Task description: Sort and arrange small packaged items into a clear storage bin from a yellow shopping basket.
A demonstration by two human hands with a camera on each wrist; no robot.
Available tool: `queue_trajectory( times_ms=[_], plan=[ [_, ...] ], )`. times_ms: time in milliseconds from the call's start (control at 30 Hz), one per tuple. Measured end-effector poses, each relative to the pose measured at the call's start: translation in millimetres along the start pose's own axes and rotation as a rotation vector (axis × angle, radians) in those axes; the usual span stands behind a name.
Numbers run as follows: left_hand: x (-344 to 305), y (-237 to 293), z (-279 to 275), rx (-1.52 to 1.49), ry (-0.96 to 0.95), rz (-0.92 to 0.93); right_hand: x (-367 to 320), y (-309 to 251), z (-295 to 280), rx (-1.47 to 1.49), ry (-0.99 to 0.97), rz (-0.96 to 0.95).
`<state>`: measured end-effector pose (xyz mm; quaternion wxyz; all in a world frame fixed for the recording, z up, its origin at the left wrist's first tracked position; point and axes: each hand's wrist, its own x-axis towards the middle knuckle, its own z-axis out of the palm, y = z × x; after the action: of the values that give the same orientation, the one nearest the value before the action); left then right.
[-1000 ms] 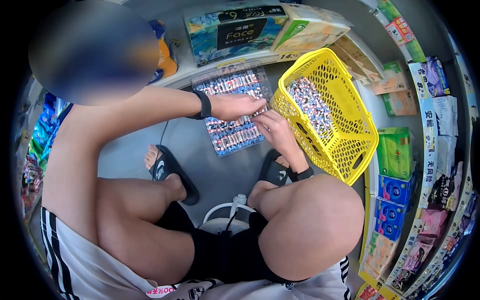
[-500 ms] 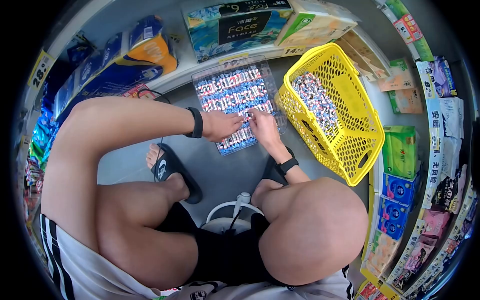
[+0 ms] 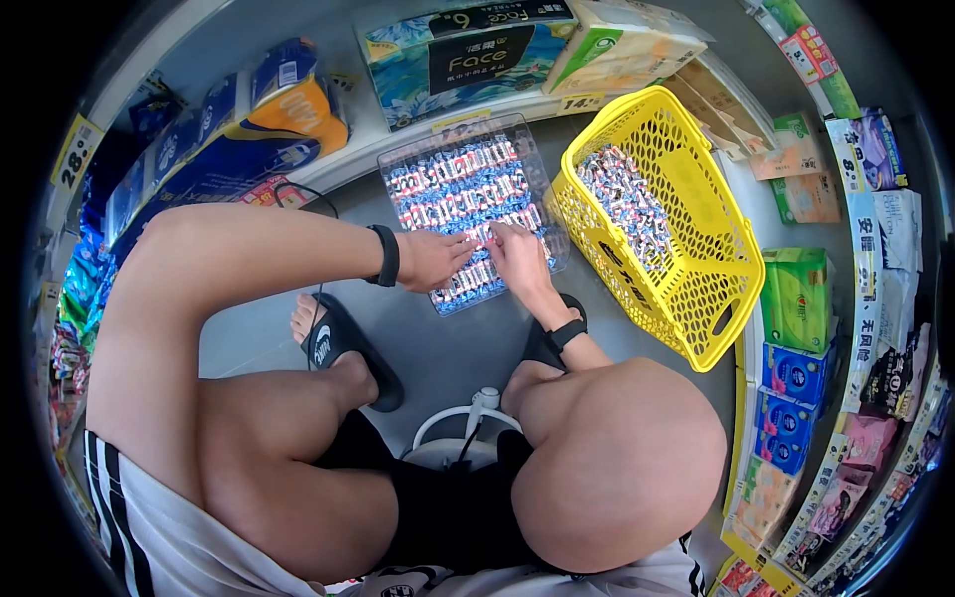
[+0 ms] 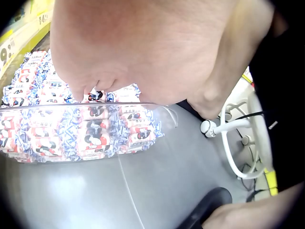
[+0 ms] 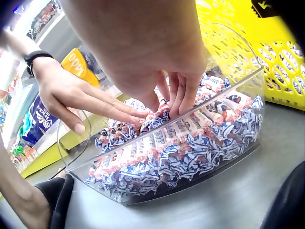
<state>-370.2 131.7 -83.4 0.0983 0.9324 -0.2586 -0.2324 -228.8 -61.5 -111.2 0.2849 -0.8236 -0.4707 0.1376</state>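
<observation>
Your hands have moved from the clear box's basket-side rim in the earliest frame to over its candy rows. The clear box (image 3: 532, 151) holds rows of wrapped candies (image 3: 453, 169); beyond your right hand (image 3: 519, 261), the yellow basket (image 3: 686, 184) holds a loose heap. One wrapped candy (image 5: 162, 106) lies under your right fingertips, pinched between thumb and fingers. Your left hand (image 3: 430, 261), fingers straight, touches the rows just beside it.

Candy (image 5: 163, 107) under right hand (image 5: 152, 47), partly hidden
</observation>
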Motion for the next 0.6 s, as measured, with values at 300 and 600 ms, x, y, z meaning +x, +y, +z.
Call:
queue_trajectory(
  times_ms=[300,600],
  plan=[
    [2.4,5.9,-1.6,0.018,0.02,-0.022,2.2,-11.5,-4.0,-0.076,-0.062,0.018],
    [-2.9,5.3,7.3,0.039,0.028,-0.021,2.7,-9.0,-4.8,-0.061,-0.046,0.019]
  ],
)
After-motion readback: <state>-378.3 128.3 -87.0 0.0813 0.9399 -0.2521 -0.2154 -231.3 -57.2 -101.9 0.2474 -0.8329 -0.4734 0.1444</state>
